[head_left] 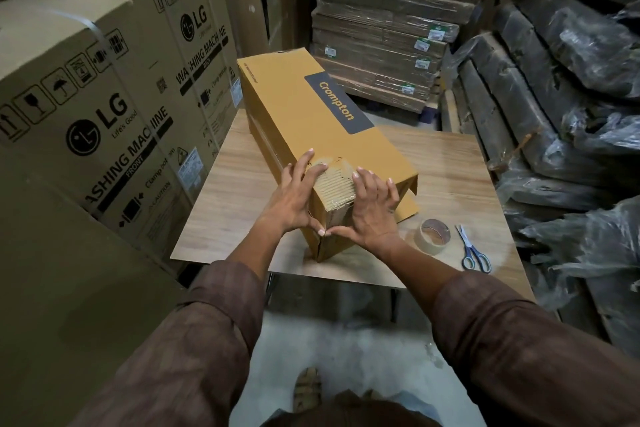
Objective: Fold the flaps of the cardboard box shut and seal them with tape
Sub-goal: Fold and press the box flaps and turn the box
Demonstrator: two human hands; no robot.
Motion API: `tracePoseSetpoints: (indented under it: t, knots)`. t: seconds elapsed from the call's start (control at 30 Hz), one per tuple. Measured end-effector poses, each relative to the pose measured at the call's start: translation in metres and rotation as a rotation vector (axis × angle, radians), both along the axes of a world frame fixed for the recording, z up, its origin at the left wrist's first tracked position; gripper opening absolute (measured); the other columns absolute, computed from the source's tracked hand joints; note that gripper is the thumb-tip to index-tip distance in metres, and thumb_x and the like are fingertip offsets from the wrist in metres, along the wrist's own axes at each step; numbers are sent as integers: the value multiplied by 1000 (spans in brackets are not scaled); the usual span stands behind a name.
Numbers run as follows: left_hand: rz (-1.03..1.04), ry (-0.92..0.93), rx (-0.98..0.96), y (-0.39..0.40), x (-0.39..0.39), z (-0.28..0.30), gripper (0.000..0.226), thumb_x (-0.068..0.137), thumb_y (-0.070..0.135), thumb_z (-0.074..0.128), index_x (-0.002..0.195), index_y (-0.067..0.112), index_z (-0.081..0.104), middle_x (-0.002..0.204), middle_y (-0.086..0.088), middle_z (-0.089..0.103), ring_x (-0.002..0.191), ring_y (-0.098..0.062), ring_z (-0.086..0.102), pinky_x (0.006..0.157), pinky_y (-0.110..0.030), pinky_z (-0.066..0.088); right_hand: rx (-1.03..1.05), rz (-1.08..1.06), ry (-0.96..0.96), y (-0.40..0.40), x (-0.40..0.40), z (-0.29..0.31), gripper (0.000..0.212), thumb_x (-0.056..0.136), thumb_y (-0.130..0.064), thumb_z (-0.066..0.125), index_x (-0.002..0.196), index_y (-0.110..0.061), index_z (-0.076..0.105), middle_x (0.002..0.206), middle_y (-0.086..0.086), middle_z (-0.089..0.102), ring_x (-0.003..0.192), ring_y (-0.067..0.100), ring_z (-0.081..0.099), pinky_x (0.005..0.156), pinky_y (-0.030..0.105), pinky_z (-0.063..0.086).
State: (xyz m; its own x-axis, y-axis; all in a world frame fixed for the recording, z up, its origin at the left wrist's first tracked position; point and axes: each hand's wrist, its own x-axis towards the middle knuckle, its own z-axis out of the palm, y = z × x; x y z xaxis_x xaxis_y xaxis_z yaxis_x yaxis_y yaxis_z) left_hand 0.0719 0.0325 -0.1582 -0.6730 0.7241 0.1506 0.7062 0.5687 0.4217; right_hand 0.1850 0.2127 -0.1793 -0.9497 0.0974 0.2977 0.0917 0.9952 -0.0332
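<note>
A long yellow-brown cardboard box [311,121] printed with "Crompton" lies on its side on the wooden worktop [235,198], its near end pointing toward the person and its far end angled away to the left. Both hands press on that near end, where a patch of torn, ribbed cardboard [337,184] shows on the top face. The left hand [294,194] lies flat with fingers spread over the top left edge, its thumb reaching down the end face; the right hand [372,208] lies the same way on the right side, fingers spread across the top and thumb pointing inward. The two thumbs nearly meet at the seam of the end flaps, so each grip is splayed and pressing flat, pinching nothing. One side flap [410,198] still juts out on the right of the box, lying low over the worktop. A roll of tape [434,236] stands just beside the right wrist, with blue-handled scissors [472,251] near it, further right. Large LG washing machine cartons [104,107] stand to the left, and stacks of wrapped flat cardboard [384,31] behind
</note>
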Motion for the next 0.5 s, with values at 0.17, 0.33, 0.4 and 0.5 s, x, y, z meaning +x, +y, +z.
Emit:
tracePoseSetpoints:
  t: [0.17, 0.33, 0.4, 0.5]
  knots:
    - [-8, 13, 7, 0, 1, -3, 140, 34, 62, 94, 146, 31, 16, 165, -3, -2, 144, -51, 15, 114, -67, 27, -7, -12, -21, -1, -1, 0, 127, 64, -97, 37, 147, -2, 17, 152, 15, 23, 137, 33, 28, 115, 57, 13]
    - [12, 23, -11, 1, 5, -1, 142, 31, 58, 96, 143, 30, 14, 164, -4, -3, 143, -53, 14, 116, -65, 23, 3, -27, -78, -1, 0, 3, 142, 53, -95, 56, 149, -2, 8, 151, 16, 21, 138, 34, 27, 116, 55, 6]
    - [19, 20, -32, 1, 7, 0, 143, 31, 57, 97, 144, 31, 13, 165, -2, -5, 144, -53, 13, 117, -65, 24, 22, -34, -118, 1, 1, 3, 154, 43, -92, 68, 150, -4, 2, 151, 17, 21, 139, 34, 26, 116, 54, 3]
    - [20, 22, -56, 1, 7, -1, 148, 30, 61, 95, 146, 29, 10, 165, -2, -9, 147, -52, 9, 118, -64, 22, 25, -39, -118, -1, 3, 4, 153, 46, -98, 59, 151, -4, 0, 152, 16, 21, 140, 35, 25, 116, 57, 8]
